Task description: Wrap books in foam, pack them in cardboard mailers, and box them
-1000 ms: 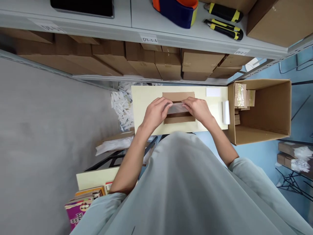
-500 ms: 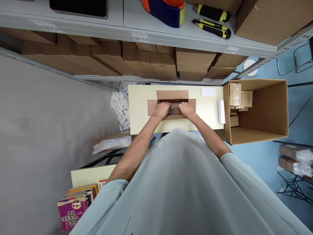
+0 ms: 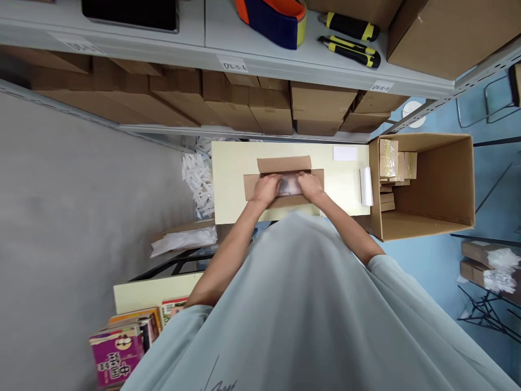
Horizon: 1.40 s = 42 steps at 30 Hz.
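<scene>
A small cardboard box (image 3: 284,163) lies with its flaps spread on the pale yellow table (image 3: 232,157). My left hand (image 3: 267,188) reaches over the left side of the box opening, its fingers curled down inside. At the right side of the opening is my right hand (image 3: 310,185), also with curled fingers. Between them shows a blurred, shiny, greyish-pink item (image 3: 290,184) inside the box. The fingertips of both hands are at its ends, and their grip is partly hidden.
A large open carton (image 3: 433,190) holding small boxes stands at the table's right end, beside a white roll (image 3: 366,186) and a white label (image 3: 344,153). Beyond the table, a shelf (image 3: 260,60) carries cartons and two cutters (image 3: 352,26). Books (image 3: 118,353) are at lower left.
A shiny greyish-pink item now shows between my hands, where brown cardboard was visible before. The box's far flap sits slightly lower in the view, and my left hand has shifted slightly left.
</scene>
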Tool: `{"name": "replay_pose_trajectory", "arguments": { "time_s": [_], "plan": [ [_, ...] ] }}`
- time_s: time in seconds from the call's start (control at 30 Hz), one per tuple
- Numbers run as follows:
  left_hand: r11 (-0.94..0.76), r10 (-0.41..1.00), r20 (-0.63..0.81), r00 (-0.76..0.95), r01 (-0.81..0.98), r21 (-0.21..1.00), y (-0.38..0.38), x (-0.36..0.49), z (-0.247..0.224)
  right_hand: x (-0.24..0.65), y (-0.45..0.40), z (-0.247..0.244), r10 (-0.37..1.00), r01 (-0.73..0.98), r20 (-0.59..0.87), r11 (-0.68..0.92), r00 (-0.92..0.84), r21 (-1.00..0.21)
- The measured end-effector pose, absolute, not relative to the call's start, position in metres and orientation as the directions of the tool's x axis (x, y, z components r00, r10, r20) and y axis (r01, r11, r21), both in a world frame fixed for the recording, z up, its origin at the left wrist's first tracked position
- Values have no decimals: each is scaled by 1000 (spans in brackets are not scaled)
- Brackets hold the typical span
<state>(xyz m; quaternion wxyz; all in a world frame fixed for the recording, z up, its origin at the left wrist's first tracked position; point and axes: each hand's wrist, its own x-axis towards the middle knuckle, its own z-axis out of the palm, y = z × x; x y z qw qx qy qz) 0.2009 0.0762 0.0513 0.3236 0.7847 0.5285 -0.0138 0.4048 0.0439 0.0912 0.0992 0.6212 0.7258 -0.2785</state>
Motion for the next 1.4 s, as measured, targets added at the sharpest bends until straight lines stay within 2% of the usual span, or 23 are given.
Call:
{"name": "replay_pose_trajectory", "arguments": {
  "time_s": [0.07, 0.1, 0.17, 0.2, 0.27, 0.37, 0.47, 0.63, 0.77, 0.9, 0.97, 1.03, 1.13, 1.2, 1.27, 1.4],
  "plan": [
    [-202, 903, -191, 385, 773, 602, 61, 176, 60, 425, 21, 100, 892, 961, -434, 3, -127, -275],
    [-173, 942, -118, 315, 757, 631, 52, 163, 64, 437, 9, 103, 937, 944, -348, -79, -39, -319],
    [-60, 991, -53, 120, 776, 628, 38, 139, 67, 460, -13, 105, 954, 873, -234, -269, 186, -406],
    [23, 997, -72, 27, 792, 610, 32, 130, 67, 470, -22, 103, 928, 816, -245, -366, 282, -448],
    [202, 974, -199, -105, 799, 567, 23, 119, 66, 482, -35, 97, 859, 686, -344, -511, 379, -518],
    [376, 906, -384, -178, 755, 536, 19, 119, 64, 481, -41, 83, 806, 554, -458, -591, 376, -586],
    [361, 917, -364, -163, 726, 586, 23, 127, 67, 467, -36, 74, 831, 536, -415, -556, 371, -635],
    [140, 972, -232, 26, 731, 668, 32, 142, 72, 441, -22, 70, 920, 606, -279, -392, 276, -692],
    [-48, 936, -228, 269, 738, 673, 33, 148, 65, 428, -19, 66, 959, 690, -273, -248, 76, -679],
    [-188, 851, -230, 472, 683, 706, 29, 144, 54, 427, -24, 59, 953, 785, -279, -84, -116, -614],
    [-188, 856, -210, 473, 662, 725, 27, 140, 48, 431, -24, 56, 949, 794, -277, -48, -154, -605],
    [-132, 899, -195, 392, 667, 733, 28, 136, 41, 435, -21, 53, 952, 784, -270, -60, -140, -618],
    [1, 955, -203, 215, 684, 730, 37, 134, 28, 437, -9, 45, 960, 770, -279, -181, 4, -612],
    [56, 964, -214, 155, 671, 739, 48, 136, 19, 436, 4, 37, 949, 740, -290, -285, 127, -610],
    [59, 961, -217, 169, 644, 763, 63, 139, 12, 435, 18, 28, 942, 675, -286, -327, 175, -662],
    [-47, 951, -148, 272, 599, 800, 85, 144, 16, 434, 39, 19, 961, 519, -209, -275, 183, -809]
  ]
}}
